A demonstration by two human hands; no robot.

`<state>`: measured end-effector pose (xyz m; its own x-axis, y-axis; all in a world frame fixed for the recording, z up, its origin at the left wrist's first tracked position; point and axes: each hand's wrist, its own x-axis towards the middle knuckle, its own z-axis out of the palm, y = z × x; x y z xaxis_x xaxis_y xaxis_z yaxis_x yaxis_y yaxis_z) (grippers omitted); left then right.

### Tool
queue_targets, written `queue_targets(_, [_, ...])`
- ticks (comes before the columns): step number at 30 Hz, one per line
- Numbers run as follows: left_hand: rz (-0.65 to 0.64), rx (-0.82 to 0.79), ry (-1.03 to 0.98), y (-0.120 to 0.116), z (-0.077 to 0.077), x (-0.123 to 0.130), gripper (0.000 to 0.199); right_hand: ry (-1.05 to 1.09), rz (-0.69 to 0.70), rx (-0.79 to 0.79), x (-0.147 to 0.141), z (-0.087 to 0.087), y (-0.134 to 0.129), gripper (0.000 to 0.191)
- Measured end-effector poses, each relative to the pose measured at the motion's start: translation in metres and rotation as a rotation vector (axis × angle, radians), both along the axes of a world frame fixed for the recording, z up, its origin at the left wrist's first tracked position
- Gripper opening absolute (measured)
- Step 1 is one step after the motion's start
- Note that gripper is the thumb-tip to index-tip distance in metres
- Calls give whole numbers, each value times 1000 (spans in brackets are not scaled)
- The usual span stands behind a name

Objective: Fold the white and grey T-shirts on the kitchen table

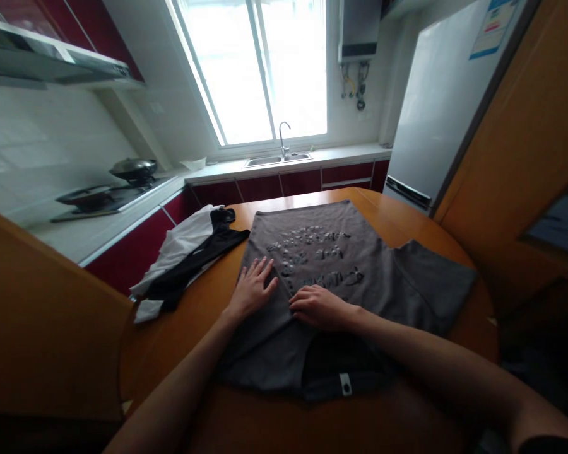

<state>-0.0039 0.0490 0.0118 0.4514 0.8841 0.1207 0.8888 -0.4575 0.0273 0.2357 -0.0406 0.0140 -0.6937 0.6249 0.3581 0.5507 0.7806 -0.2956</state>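
Observation:
A dark grey T-shirt (pixel 373 252) with a raised dark print lies spread on the round wooden table (pixel 473 321). Its collar, with a small white label inside, faces me, and one sleeve reaches out to the right. No sleeve shows sticking out on the left side. My left hand (pixel 253 290) rests flat near the shirt's left edge, fingers apart. Just right of it, my right hand (pixel 322 307) has its fingers bent and close together on the cloth below the print. The thumb of that hand is hidden.
A black and white garment (pixel 184 252) lies on the table's left side, partly over the edge. Behind the table runs a counter with a sink (pixel 265 161) and faucet. Pans (pixel 133 169) stand on the stove at left. A fridge (pixel 440 107) stands at right.

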Motion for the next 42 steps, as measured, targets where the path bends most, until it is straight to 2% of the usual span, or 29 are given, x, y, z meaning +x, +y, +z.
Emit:
queue_targets(3, [-29, -73, 29, -2, -4, 2, 66, 9, -5, 4, 0, 2, -1, 21])
queue_targets(8, [-37, -20, 11, 0, -7, 2, 69, -1, -13, 2, 0, 2, -1, 21])
queue_targets(12, [-91, -59, 22, 1, -8, 3, 70, 46, -16, -3, 2, 5, -1, 23])
queue_targets(14, [-105, -73, 45, 2, -11, 3, 71, 112, -26, 0, 7, 15, 0, 21])
queue_targets(17, [-96, -69, 66, 4, -14, 4, 72, 275, -110, -21, 26, 41, 4, 20])
queue_targets(20, [-91, -60, 68, 6, -16, 3, 71, 446, -303, -72, 68, 66, 11, 23])
queue_targets(23, [-93, -49, 64, 10, -19, 1, 71, 502, -616, -120, 138, 74, 16, 25])
queue_targets(25, [-99, -45, 64, 11, -20, 0, 71, 423, -884, -112, 197, 67, 13, 25])
queue_targets(28, [-105, -41, 58, 13, -22, 0, 70, 170, -1341, -97, 281, 47, -6, 33])
queue_targets(29, [-106, -39, 54, 13, -22, 1, 70, 137, -1420, -114, 304, 40, -15, 35])
queue_targets(32, [-107, -37, 41, 14, -24, 1, 70, 99, -1531, -209, 352, 20, -38, 26])
queue_targets(36, [-98, -46, 41, 19, -20, 0, 69, 133, -1535, -332, 376, 5, -51, 17])
queue_targets(39, [-100, -10, 40, 19, -6, 12, 70, 194, -1516, -390, 382, 0, -49, 15])
queue_targets(42, [-202, 38, 21, 5, 17, 48, 73, 267, -1503, -448, 384, -1, -44, 14])
